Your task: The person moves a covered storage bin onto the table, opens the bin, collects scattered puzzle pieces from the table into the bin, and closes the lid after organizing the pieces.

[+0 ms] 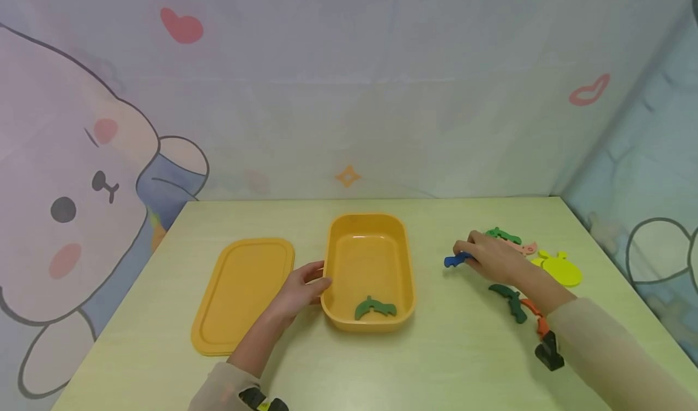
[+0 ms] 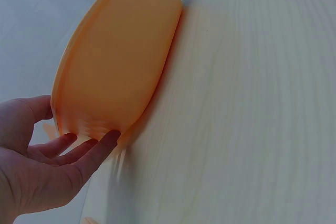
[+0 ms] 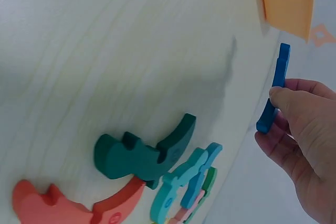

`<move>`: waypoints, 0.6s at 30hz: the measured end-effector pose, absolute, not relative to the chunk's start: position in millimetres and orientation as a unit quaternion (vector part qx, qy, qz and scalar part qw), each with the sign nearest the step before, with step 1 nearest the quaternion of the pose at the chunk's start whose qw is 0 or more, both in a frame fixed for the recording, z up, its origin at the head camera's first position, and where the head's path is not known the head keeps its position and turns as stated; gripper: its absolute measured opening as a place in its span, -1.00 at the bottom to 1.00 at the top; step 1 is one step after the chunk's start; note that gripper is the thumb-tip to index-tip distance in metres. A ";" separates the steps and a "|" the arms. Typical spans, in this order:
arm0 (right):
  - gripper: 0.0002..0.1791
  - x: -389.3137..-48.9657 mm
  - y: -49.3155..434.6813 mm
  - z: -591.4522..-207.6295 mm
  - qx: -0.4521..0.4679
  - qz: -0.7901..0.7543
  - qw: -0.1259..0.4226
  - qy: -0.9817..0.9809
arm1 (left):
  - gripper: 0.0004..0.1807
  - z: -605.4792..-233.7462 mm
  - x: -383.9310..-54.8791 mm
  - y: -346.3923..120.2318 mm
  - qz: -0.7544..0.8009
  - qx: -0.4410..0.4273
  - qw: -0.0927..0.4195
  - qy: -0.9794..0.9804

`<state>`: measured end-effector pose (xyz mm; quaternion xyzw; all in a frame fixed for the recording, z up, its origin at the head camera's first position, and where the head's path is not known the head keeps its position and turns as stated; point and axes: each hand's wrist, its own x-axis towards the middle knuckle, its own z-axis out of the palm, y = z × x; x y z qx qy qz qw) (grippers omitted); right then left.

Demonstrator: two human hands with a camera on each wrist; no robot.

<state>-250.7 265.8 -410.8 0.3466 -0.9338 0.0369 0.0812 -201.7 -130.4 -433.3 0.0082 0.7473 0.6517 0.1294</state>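
Note:
My left hand [image 1: 299, 290] holds the left wall of a deep yellow-orange plastic box [image 1: 411, 296], thumb over the rim and fingertips against the outside. In the left wrist view those fingers [image 2: 94, 156] spread against the box's outer wall. A curved, notched green toy piece [image 1: 376, 308] lies inside the box near its front end. To the right of the box, my right hand [image 1: 493, 258] pinches a slim blue toy piece [image 1: 457, 259] between thumb and fingers. The right wrist view shows the blue piece [image 3: 281, 72] edge-on, above the tabletop with its shadow beside it.
A flat yellow-orange lid [image 1: 245, 296] lies left of the box. Around the right forearm are a dark green piece [image 1: 509, 302], an orange-red piece [image 1: 537, 317], a yellow piece [image 1: 564, 270], a pink piece [image 1: 526, 248] and another green piece [image 1: 503, 235]. A printed cloth [image 1: 382, 96] hangs behind the table.

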 end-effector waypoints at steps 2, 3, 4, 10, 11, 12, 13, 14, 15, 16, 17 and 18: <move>-0.76 -251.3 263.0 -407.4 0.352 0.035 0.079 -0.932 | -0.46 -433.2 -201.4 -130.4 0.652 0.008 0.129 0.747; -0.77 -251.5 261.4 -405.7 0.355 0.034 0.079 -0.931 | -0.46 -433.1 -201.2 -130.4 0.651 0.007 0.128 0.748; -0.77 -251.6 259.9 -404.0 0.358 0.031 0.081 -0.930 | -0.46 -433.3 -201.1 -130.2 0.651 0.007 0.128 0.748; -0.78 -251.3 249.0 -392.3 0.388 0.032 0.090 -0.917 | -0.46 -434.6 -202.1 -129.0 0.651 0.004 0.126 0.748; -0.79 -251.4 246.8 -390.2 0.392 0.034 0.089 -0.915 | -0.46 -434.9 -202.4 -128.9 0.651 0.004 0.126 0.748; -0.79 -251.5 244.4 -388.4 0.395 0.033 0.088 -0.914 | -0.46 -435.0 -202.5 -128.7 0.651 0.005 0.126 0.749; -0.80 -251.5 242.0 -386.5 0.397 0.033 0.087 -0.913 | -0.46 -435.0 -202.6 -128.6 0.650 0.006 0.126 0.749; -0.80 -251.7 239.5 -384.9 0.400 0.033 0.086 -0.912 | -0.46 -434.8 -202.5 -128.5 0.650 0.006 0.126 0.750; -0.81 -251.8 237.1 -383.4 0.401 0.032 0.085 -0.911 | -0.46 -434.7 -202.4 -128.4 0.649 0.007 0.126 0.751; -0.81 -252.0 234.8 -382.0 0.403 0.031 0.085 -0.911 | -0.47 -434.5 -202.2 -128.2 0.648 0.007 0.126 0.751; -0.81 -252.2 232.7 -380.8 0.405 0.030 0.086 -0.910 | -0.47 -434.2 -201.9 -128.1 0.647 0.008 0.126 0.752; -0.81 -252.5 230.5 -379.8 0.407 0.029 0.087 -0.909 | -0.47 -433.8 -201.6 -127.9 0.647 0.009 0.126 0.752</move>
